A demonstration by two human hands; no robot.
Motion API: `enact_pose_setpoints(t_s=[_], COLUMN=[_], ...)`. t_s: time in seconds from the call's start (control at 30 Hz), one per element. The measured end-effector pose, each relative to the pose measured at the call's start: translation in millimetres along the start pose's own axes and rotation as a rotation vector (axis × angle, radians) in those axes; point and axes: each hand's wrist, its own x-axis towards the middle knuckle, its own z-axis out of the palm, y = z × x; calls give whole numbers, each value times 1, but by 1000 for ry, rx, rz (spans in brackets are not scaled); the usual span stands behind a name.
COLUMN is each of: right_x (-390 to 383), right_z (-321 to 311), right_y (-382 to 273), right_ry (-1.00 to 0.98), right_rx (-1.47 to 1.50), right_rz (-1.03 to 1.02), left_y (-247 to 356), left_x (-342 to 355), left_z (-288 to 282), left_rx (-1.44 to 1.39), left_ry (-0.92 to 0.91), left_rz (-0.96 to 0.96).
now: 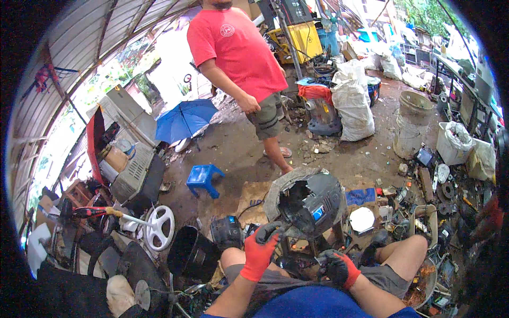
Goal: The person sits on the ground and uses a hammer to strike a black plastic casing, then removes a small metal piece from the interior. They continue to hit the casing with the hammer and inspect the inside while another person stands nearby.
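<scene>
My left hand [263, 248], in a red glove with dark fingers, is raised just in front of a broken black plastic casing [323, 204]. Its fingers are curled together; what they hold, if anything, is hidden. My right hand [341, 266], gloved alike, is lower and closer to my lap. Its fingers are closed around a small dark thing with a greyish end that I cannot make out. The casing has a jagged opening on its left side and a blue label. It rests on a round grey block [275, 185] between my knees and the standing person.
A person in a red shirt [238, 50] stands beyond the block. On the left are a blue stool [204, 180], an open blue umbrella [185, 121], a black bin [192, 253] and a white wheel [159, 228]. A bucket [412, 124], white sack [352, 100] and scattered scrap lie rightward.
</scene>
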Motion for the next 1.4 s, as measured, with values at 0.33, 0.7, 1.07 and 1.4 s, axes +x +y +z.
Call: enact_pose_setpoints(t_s=[0.33, 0.7, 1.07, 1.4], right_x=[6, 5, 9, 6], right_z=[-8, -1, 5, 2], right_y=[8, 9, 6, 1], right_ry=[32, 17, 68, -6], right_rx=[60, -174, -32, -81], right_rz=[-53, -67, -121, -119], left_y=[-29, -15, -16, -8], left_x=[0, -12, -13, -18], left_z=[8, 15, 17, 18], left_rx=[-102, -154, -11, 94], left_ry=[-37, -53, -133, -153], left_rz=[30, -37, -24, 0])
